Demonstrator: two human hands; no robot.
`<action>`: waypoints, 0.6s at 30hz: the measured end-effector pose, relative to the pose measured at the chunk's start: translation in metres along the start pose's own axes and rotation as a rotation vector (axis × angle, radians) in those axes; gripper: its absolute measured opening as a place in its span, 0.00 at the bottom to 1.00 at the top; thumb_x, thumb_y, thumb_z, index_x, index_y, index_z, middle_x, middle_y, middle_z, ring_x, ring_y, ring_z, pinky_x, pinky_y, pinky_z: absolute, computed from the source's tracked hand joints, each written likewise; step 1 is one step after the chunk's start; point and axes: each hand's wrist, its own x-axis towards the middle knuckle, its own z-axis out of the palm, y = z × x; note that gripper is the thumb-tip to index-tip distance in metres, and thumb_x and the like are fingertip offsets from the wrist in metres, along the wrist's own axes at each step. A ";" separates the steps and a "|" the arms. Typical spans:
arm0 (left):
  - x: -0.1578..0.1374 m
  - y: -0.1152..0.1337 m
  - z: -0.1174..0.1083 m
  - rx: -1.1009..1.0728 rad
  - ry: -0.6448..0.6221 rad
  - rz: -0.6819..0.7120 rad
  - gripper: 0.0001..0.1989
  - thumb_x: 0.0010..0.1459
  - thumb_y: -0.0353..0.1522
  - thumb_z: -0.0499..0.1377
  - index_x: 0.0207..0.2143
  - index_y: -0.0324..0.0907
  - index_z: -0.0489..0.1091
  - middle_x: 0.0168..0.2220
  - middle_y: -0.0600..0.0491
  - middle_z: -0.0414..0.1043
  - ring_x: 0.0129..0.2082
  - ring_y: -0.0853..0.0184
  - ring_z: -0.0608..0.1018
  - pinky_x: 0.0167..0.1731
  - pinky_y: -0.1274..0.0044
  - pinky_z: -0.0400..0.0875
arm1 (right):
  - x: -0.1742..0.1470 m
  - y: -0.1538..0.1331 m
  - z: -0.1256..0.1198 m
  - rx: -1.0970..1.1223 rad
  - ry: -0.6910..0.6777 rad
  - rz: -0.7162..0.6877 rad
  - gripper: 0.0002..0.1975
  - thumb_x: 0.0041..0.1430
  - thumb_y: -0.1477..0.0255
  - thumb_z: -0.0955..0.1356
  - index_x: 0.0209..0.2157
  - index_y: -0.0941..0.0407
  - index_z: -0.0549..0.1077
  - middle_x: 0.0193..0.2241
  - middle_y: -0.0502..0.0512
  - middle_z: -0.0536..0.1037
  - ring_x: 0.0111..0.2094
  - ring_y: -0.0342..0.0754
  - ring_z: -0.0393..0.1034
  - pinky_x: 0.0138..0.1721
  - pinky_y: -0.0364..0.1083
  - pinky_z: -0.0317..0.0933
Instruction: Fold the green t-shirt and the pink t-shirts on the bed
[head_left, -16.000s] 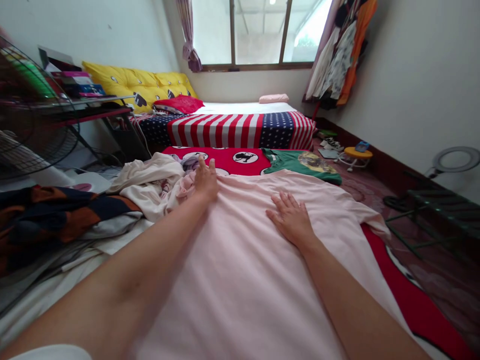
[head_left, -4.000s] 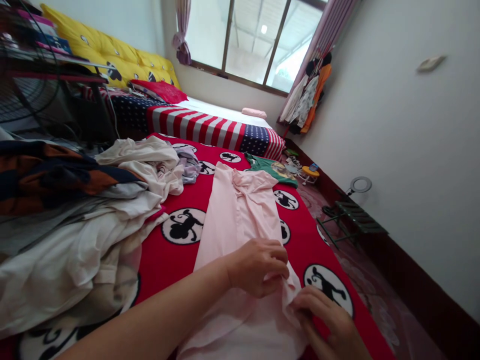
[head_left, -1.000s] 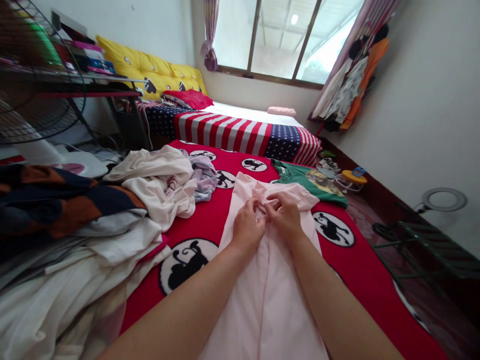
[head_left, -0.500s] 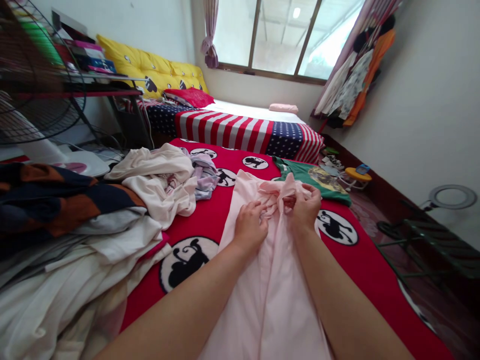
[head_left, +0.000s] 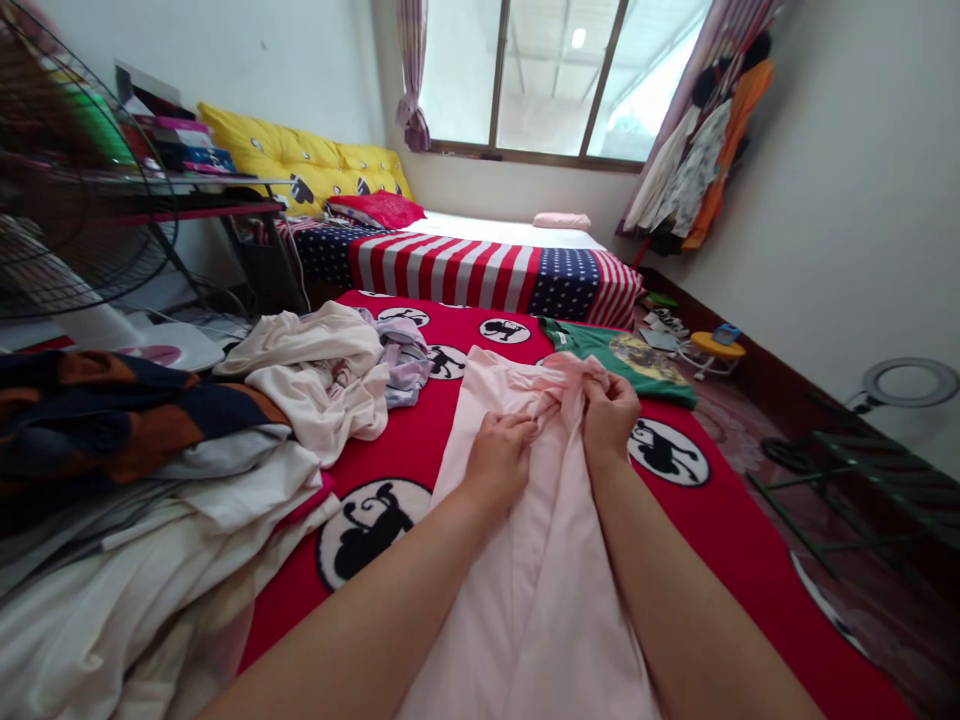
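Observation:
A long pale pink garment point(head_left: 517, 600) lies stretched toward me over a red cover, its far end bunched and folded; I cannot tell if it is trousers or a shirt. My right hand point(head_left: 611, 410) pinches the gathered cloth at the far right corner and lifts it a little. Curled fingers of my left hand point(head_left: 499, 460) grip a fold nearer the middle of the garment, the fingertips partly hidden in the cloth. Just beyond my right hand, a green T-shirt point(head_left: 637, 362) with a printed front lies flat.
The red cover point(head_left: 360, 440) has black-and-white round prints. On the left are heaped white clothes point(head_left: 247, 490) and a navy-and-orange garment point(head_left: 187, 410). A fan point(head_left: 82, 200) stands behind them. Further off is a bed point(head_left: 465, 265); at right, a green rack point(head_left: 862, 490) and yellow stool point(head_left: 716, 348).
My right hand has drawn the bunched cloth slightly up and to the right, unfolding some of the knot-like gather. My left hand has stayed nearly in place. The view has shifted a little.

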 end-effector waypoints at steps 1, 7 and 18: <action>-0.001 0.002 0.000 0.032 0.001 0.010 0.16 0.56 0.22 0.56 0.43 0.45 0.76 0.50 0.53 0.75 0.49 0.60 0.70 0.51 0.70 0.66 | 0.004 0.001 -0.002 0.028 0.060 0.010 0.13 0.45 0.65 0.70 0.32 0.58 0.73 0.29 0.50 0.74 0.35 0.47 0.70 0.41 0.46 0.67; 0.003 0.014 0.003 0.211 -0.142 0.143 0.12 0.55 0.21 0.55 0.37 0.40 0.76 0.44 0.43 0.75 0.49 0.56 0.72 0.50 0.64 0.65 | 0.017 0.014 -0.011 0.168 0.247 0.101 0.14 0.45 0.69 0.66 0.35 0.59 0.74 0.40 0.54 0.78 0.48 0.50 0.71 0.54 0.49 0.63; 0.059 0.016 0.012 0.177 -0.059 -0.128 0.08 0.58 0.29 0.57 0.33 0.42 0.77 0.34 0.47 0.77 0.36 0.61 0.78 0.38 0.74 0.70 | 0.022 0.019 -0.014 0.244 0.309 0.101 0.22 0.47 0.67 0.67 0.44 0.61 0.75 0.47 0.58 0.78 0.50 0.52 0.71 0.49 0.48 0.68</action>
